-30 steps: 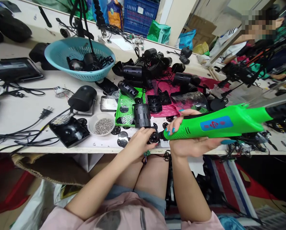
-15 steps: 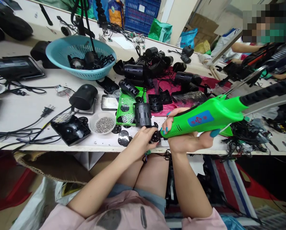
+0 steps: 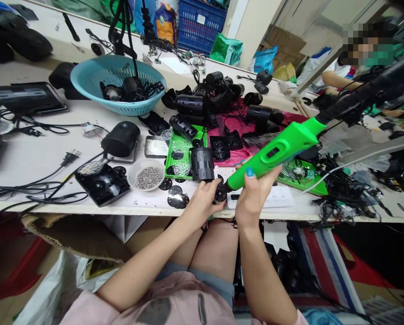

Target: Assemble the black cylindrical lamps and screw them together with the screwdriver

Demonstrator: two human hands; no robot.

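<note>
My right hand [image 3: 252, 194] is wrapped round the front of a bright green electric screwdriver [image 3: 276, 151], which slants up to the right toward a black cable. Its tip meets a small black round part [image 3: 220, 195] that my left hand [image 3: 202, 201] pinches at the table's front edge. A black ribbed cylinder housing [image 3: 201, 163] stands just behind my left hand. A white bowl of small screws [image 3: 147, 176] sits to the left of it.
A green perforated tray [image 3: 179, 155], a teal basket [image 3: 115, 83] with black parts, a heap of black housings [image 3: 215, 97], cables [image 3: 29, 189] and a black plate [image 3: 102, 184] crowd the white table [image 3: 29, 155]. Another person [image 3: 344, 72] sits at the far right.
The screwdriver has tilted from nearly level to steeply up at the right, and my right hand has shifted its grip closer to the tip. My left hand stays on the small black part.
</note>
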